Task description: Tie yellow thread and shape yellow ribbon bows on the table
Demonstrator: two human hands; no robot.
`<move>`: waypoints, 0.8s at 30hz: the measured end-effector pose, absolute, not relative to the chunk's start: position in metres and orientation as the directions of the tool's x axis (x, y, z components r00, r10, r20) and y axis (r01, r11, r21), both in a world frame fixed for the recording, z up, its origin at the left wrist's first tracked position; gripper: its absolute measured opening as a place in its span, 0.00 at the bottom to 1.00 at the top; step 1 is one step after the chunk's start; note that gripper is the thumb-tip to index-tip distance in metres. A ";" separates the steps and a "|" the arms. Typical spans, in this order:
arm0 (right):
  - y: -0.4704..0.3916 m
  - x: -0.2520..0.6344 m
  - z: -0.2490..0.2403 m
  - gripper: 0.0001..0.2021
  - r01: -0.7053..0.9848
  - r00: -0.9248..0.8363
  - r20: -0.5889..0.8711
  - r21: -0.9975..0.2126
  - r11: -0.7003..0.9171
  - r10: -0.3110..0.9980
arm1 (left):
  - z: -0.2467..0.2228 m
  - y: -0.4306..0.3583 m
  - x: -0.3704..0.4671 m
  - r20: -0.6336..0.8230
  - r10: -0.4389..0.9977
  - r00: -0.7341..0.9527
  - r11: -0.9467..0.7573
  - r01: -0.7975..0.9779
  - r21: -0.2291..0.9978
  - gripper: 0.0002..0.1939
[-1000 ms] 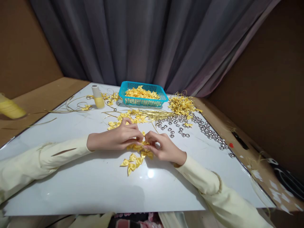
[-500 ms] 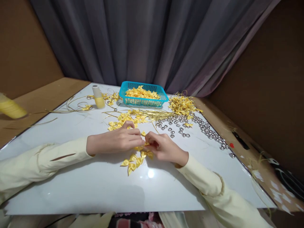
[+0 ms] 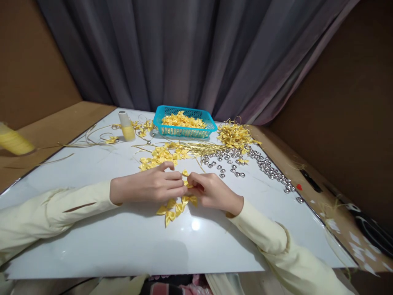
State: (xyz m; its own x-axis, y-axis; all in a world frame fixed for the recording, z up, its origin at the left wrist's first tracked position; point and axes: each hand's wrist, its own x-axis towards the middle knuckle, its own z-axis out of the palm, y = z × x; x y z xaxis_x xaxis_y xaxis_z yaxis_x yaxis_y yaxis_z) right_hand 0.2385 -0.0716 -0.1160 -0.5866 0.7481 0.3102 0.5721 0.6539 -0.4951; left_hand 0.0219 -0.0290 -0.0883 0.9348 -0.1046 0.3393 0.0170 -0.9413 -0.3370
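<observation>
Above the white table [image 3: 123, 241], my left hand [image 3: 158, 185] reaches to the right, its fingers bent and pressed together. My right hand [image 3: 213, 190] meets it, thumb and forefinger pinched on a small yellow ribbon bow [image 3: 186, 183] that mostly hides between the fingertips. What the left fingertips grip is covered by the hand itself. Just below both hands lie several loose yellow satin bows [image 3: 179, 209]. Another group of yellow bows [image 3: 164, 153] spreads beyond the left hand, beside a bundle of thin gold cords [image 3: 205, 148].
A blue basket [image 3: 186, 133] at the back holds many yellow bows. Silver beads [image 3: 270, 166] scatter on the right near a heap of bows with gold cord [image 3: 235, 135]. A spool of yellow thread [image 3: 127, 127] stands back left; a larger yellow spool [image 3: 15, 139] sits farther left.
My left hand has shifted slightly down, its fingertips now closer against the right hand. The bow between them shows less. My right hand is nearly still.
</observation>
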 end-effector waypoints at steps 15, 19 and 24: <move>-0.073 0.237 -0.109 0.09 0.430 -0.556 0.285 -0.705 0.563 0.781 | -0.099 -0.016 0.022 0.268 0.195 0.944 -0.957 0.123 0.261 0.11; -0.073 0.237 -0.110 0.08 0.417 -0.558 0.275 -0.723 0.551 0.783 | -0.100 -0.018 0.022 0.245 0.186 0.951 -0.955 0.117 0.272 0.11; -0.072 0.238 -0.110 0.08 0.406 -0.563 0.269 -0.733 0.545 0.781 | -0.100 -0.019 0.023 0.245 0.177 0.953 -0.933 0.084 0.351 0.10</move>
